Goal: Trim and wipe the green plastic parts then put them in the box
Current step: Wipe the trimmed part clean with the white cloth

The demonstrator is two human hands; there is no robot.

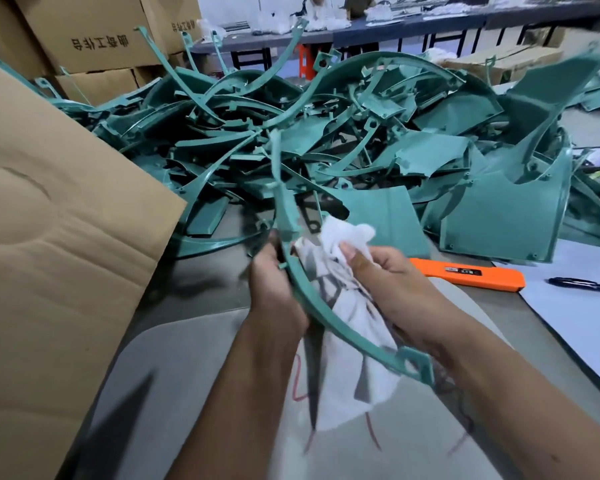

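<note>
Left hand [274, 282] grips curved part [312, 306]; right hand [392, 289] grips cloth [340, 244].

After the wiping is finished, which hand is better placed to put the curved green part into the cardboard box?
Probably the left hand. It already grips the curved green part, and the cardboard box flap lies on its side. The right hand holds the white cloth and is farther from the box.
</note>
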